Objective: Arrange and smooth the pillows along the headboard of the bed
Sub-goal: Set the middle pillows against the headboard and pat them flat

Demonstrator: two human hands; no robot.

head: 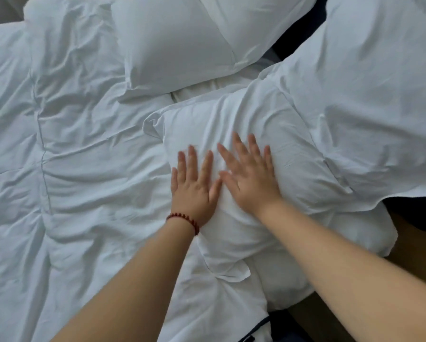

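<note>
A white pillow (268,134) lies in the middle of the bed, and both my hands rest flat on it. My left hand (194,186), with a red bead bracelet at the wrist, presses its near left part with fingers spread. My right hand (250,176) lies palm down beside it, fingers apart and slightly blurred. A second white pillow (177,50) sits at the top centre. A third, larger pillow (369,95) lies at the right and overlaps the edge of the one under my hands.
A wrinkled white duvet (71,169) covers the left half of the bed. A dark gap (295,33) shows between the far pillows. A brown wooden surface (411,245) runs along the bed's right edge, with dark trim at the bottom.
</note>
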